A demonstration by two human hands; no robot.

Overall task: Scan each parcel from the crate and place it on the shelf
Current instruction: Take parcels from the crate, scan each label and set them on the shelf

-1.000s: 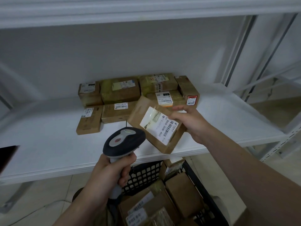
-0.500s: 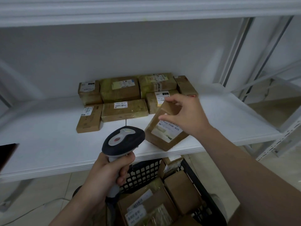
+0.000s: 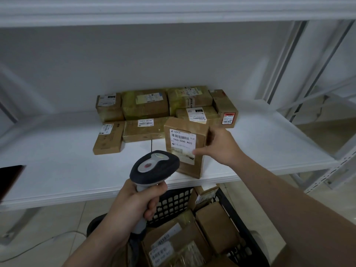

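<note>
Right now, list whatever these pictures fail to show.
Head view only:
- Scanner: trigger covered by the left hand.
- Held parcel: lower left corner behind the scanner head.
- Crate: contents cut by the bottom edge, partly under the right forearm.
- Rear parcels: label print too small.

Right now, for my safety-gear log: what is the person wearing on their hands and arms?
Nothing shows. The left hand and right hand are bare: no gloves, rings, watch or wristband. The left forearm and right forearm are bare up to the frame's edge; no sleeve is in view.
</note>
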